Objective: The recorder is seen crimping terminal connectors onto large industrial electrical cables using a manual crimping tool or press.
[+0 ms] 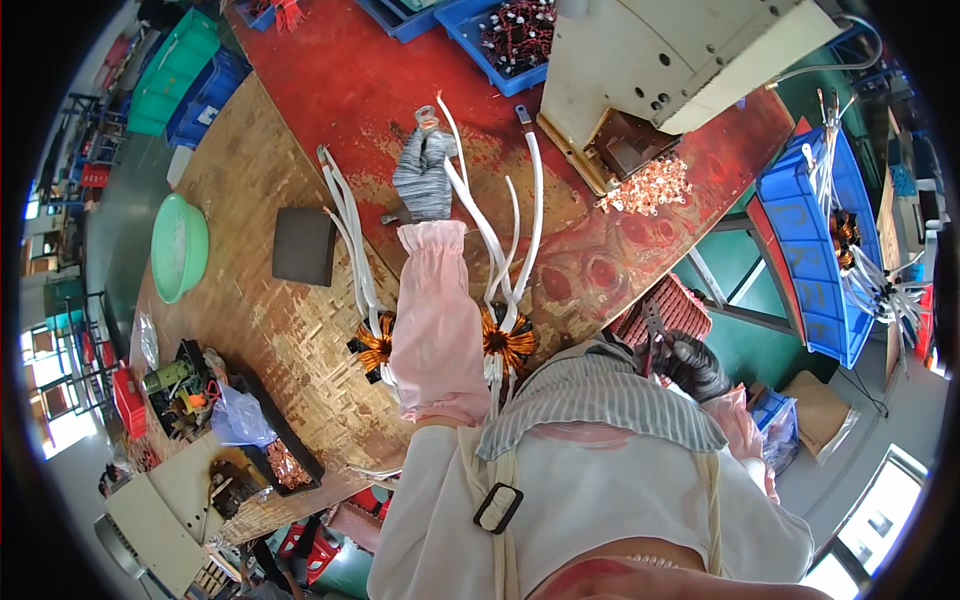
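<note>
My left hand (424,178), in a grey striped glove with a pink sleeve cover (437,320), is closed around a ring terminal (427,116) whose copper end sticks out past the fingers. On either side of that sleeve sit copper-wound ring coils, one at the left (373,346) and one at the right (509,342). White sleeved leads (345,215) rise from the left coil, and more leads (533,190) from the right one, some with terminals. Low at the right, my dark-gloved right hand (697,366) is closed on pliers (654,335), jaws pointing up.
A beige press machine (660,60) stands at the back right beside a pile of copper terminals (650,187). A dark square block (304,246) and a green basin (180,248) lie left. A blue crate (820,250) with coils stands right; a blue tray (480,50) sits behind.
</note>
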`<state>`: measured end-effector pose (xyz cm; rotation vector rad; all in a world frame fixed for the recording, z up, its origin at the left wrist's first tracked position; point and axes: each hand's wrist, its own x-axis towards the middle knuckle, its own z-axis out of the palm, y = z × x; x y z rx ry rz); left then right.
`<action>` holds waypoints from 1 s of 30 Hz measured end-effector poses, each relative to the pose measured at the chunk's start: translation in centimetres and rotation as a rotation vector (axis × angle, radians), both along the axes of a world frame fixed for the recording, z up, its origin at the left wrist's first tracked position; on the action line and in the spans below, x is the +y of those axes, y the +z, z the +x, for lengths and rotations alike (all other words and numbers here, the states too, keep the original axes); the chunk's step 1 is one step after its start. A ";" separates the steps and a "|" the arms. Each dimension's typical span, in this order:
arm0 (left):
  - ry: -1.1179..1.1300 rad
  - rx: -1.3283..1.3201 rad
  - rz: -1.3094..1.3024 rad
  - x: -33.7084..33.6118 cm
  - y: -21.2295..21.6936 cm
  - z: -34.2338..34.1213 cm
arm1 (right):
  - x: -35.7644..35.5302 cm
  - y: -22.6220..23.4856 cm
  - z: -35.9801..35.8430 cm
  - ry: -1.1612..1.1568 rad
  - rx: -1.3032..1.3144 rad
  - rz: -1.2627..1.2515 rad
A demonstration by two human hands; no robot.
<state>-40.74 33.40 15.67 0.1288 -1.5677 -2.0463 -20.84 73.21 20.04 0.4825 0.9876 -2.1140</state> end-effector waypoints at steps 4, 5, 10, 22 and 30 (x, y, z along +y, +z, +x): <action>-0.008 0.031 -0.178 -0.4 0.7 0.8 | -4.1 2.6 1.3 -0.024 -0.158 -0.127; -0.005 -0.013 -0.211 -0.7 0.6 0.9 | -4.5 2.5 1.2 -0.033 -0.158 -0.118; -0.085 -0.076 -0.165 -2.2 0.5 0.1 | -7.7 2.0 -5.1 0.513 0.105 0.180; 0.334 -0.209 -0.647 -2.5 0.2 1.0 | -26.1 7.6 -21.5 0.553 1.818 1.868; 0.453 -0.178 -0.701 -2.1 0.2 0.8 | -26.6 6.3 -22.6 0.474 1.897 1.920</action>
